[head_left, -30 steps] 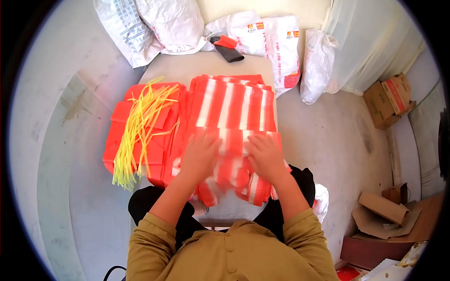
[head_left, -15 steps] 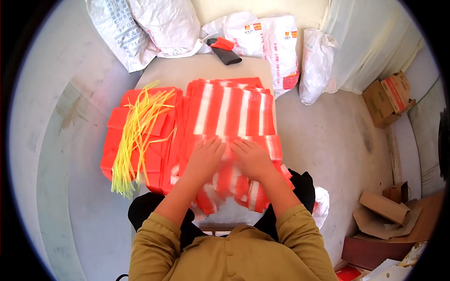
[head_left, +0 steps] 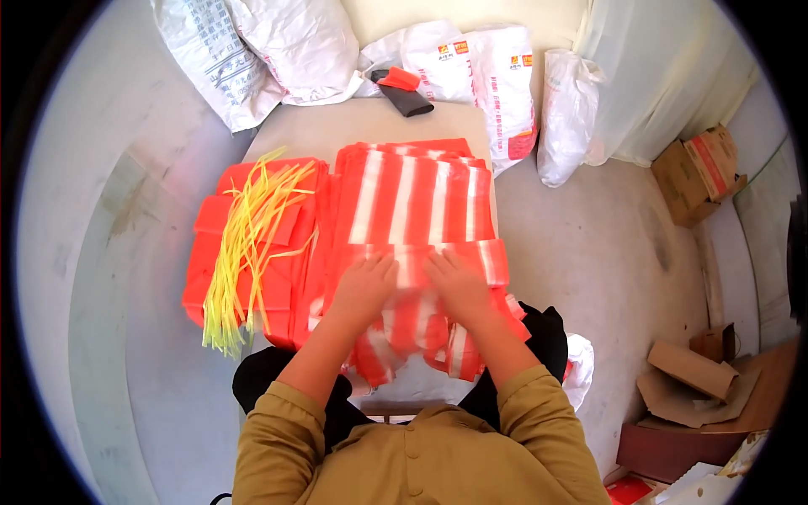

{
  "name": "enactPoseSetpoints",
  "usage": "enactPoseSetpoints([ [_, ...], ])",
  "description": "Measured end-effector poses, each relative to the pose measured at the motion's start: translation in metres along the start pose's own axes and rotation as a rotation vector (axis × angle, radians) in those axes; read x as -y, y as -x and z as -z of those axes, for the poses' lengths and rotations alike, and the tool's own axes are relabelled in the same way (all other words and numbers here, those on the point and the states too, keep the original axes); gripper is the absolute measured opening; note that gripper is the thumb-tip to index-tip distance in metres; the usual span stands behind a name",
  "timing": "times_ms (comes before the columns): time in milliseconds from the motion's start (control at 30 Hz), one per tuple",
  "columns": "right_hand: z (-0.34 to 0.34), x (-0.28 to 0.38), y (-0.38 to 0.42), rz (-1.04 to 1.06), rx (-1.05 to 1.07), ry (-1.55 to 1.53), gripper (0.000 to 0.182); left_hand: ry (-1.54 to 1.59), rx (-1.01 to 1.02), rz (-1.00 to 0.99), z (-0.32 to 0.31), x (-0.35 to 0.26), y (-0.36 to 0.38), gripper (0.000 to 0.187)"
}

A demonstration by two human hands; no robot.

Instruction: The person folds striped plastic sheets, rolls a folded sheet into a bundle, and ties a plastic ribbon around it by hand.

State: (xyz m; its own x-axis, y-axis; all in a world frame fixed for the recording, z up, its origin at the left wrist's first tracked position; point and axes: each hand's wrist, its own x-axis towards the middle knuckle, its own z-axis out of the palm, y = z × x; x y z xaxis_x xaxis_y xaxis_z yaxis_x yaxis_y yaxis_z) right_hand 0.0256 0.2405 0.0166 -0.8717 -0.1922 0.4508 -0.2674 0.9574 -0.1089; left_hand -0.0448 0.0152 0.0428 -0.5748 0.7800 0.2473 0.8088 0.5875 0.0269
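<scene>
The left hand (head_left: 362, 290) lies palm down and open on the striped sheets (head_left: 422, 202), its fingers pointing away from the body. The right hand (head_left: 459, 286) lies beside it, also open and palm down, a little apart from it, on the same sheets. Neither hand grips anything. The sheets, red and white, reach beyond both hands in a flat stack with a folded band across it at the fingertips, and loose ends hang below the hands toward the lap.

To the left of the left hand is a red pile (head_left: 206, 278), just beside the sheets, with yellow strips (head_left: 244, 240) lying over it and hanging past its near edge. Beyond the hands, the table (head_left: 328, 128) shows past the sheets, with a black bag (head_left: 410, 103) near its far edge and white sacks (head_left: 299, 50) behind. Well to the right of the right hand are a box (head_left: 673, 181) and, nearer the body, flattened cardboard (head_left: 694, 370)
</scene>
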Motion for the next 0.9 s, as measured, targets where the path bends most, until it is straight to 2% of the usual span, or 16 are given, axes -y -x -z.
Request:
enactPoseSetpoints([
  [133, 0.029, -0.042, 0.021, -0.047, -0.037, 0.074, 0.031, 0.023, -0.127, 0.050, -0.020, 0.014, 0.009, 0.035],
  [233, 0.041, -0.067, 0.034, -0.130, 0.029, 0.020, 0.031, 0.061, -0.101, 0.066, 0.001, 0.014, 0.008, 0.034],
  [333, 0.070, -0.071, 0.020, -0.196, 0.024, 0.054, 0.026, 0.090, 0.113, 0.193, 0.030, 0.001, 0.005, 0.020],
  [400, 0.120, -0.050, -0.004, -0.198, -0.278, 0.204, 0.029, 0.368, 0.043, 0.351, 0.060, -0.017, 0.008, 0.018],
  [433, 0.134, -0.039, -0.013, -0.198, -0.417, 0.138, 0.033, 0.505, 0.010, 0.432, 0.068, -0.024, 0.013, 0.017],
  [500, 0.149, -0.023, -0.026, -0.196, -0.699, 0.006, 0.041, 1.097, 0.076, 0.625, 0.063, -0.024, 0.025, 0.022],
  [533, 0.144, -0.018, -0.026, -0.195, -0.641, -0.134, 0.044, 1.396, 0.106, 0.715, 0.058, -0.025, 0.031, 0.025],
  [600, 0.120, -0.006, -0.018, -0.188, -0.509, -0.411, 0.051, 1.765, 0.102, 0.854, 0.044, -0.036, 0.044, 0.033],
  [633, 0.101, 0.006, -0.013, -0.282, -0.372, -0.665, 0.051, 1.952, 0.096, 0.926, 0.035, -0.042, 0.052, 0.037],
  [667, 0.080, 0.019, -0.006, -0.376, -0.224, -0.914, 0.050, 1.921, 0.093, 0.931, 0.021, -0.048, 0.061, 0.041],
  [733, 0.038, 0.036, 0.015, -0.560, 0.022, -1.192, 0.054, 1.861, 0.090, 0.944, -0.005, -0.057, 0.078, 0.051],
  [767, 0.026, 0.043, 0.024, -0.589, 0.063, -1.219, 0.055, 1.902, 0.159, 0.892, -0.007, -0.059, 0.084, 0.054],
  [900, 0.032, 0.064, 0.033, -0.735, 0.189, -1.346, 0.060, 1.849, 0.175, 1.029, -0.013, -0.070, 0.095, 0.058],
])
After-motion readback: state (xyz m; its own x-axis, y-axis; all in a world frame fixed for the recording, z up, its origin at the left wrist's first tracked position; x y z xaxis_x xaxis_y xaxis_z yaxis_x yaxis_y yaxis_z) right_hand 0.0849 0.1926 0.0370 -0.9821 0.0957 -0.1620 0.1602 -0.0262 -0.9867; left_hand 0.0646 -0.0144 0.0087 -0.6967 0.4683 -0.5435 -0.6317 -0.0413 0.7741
